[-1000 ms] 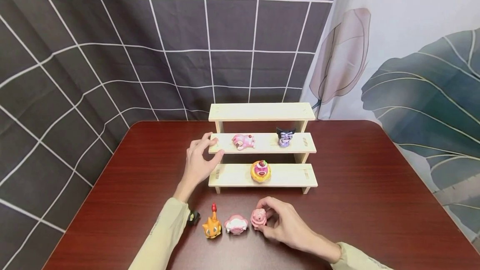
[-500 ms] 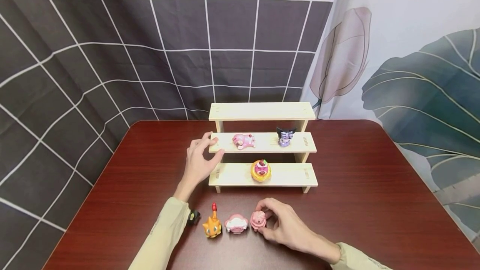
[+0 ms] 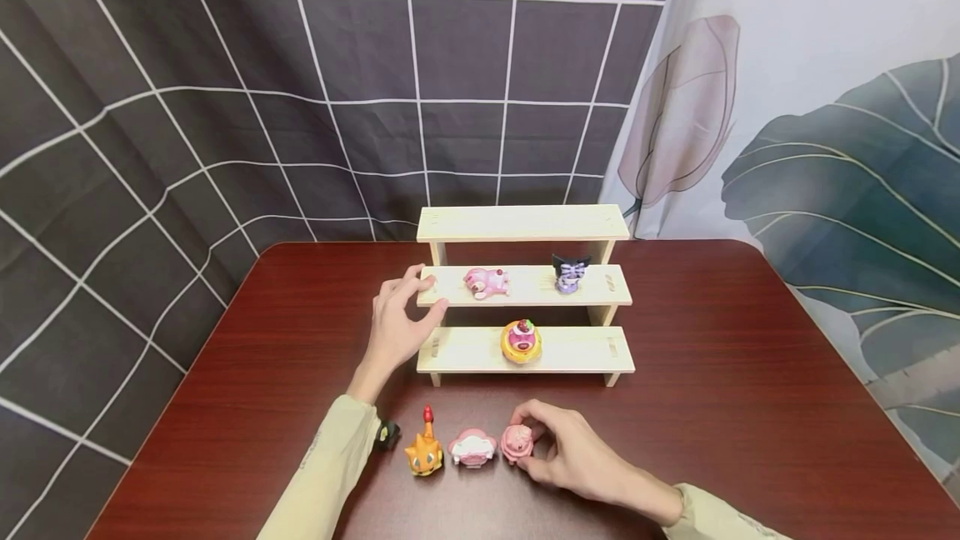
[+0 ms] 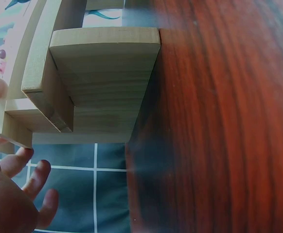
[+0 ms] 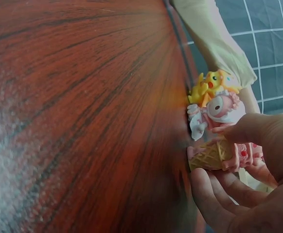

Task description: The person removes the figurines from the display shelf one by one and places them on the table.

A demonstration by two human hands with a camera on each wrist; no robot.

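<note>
My right hand (image 3: 573, 452) pinches a pink ice-cream-cone figurine (image 5: 212, 155) between thumb and fingers. The figurine's waffle-patterned base is at the tabletop. Beside it, to the left, are a pink-and-white figurine (image 3: 473, 448) and an orange figurine (image 3: 424, 452) with a red-tipped tail. My left hand (image 3: 397, 319) holds the left end of the middle tier of a pale wooden three-tier display shelf (image 3: 525, 225), thumb at the front edge and fingers around the end. In the left wrist view, fingertips (image 4: 38, 174) curl beside the wooden board.
On the middle tier are a lying pink bear figurine (image 3: 487, 282) and a purple-and-black figurine (image 3: 571, 274). A yellow ring-shaped figurine (image 3: 521, 342) sits on the lowest tier. A small dark object (image 3: 387, 436) lies by the left sleeve. A dark grid curtain (image 3: 360, 90) hangs behind the table.
The pink ice-cream-cone figurine and my right fingers have shifted slightly toward me, and the figurine now stands more upright. My left hand stays where it was on the display shelf.
</note>
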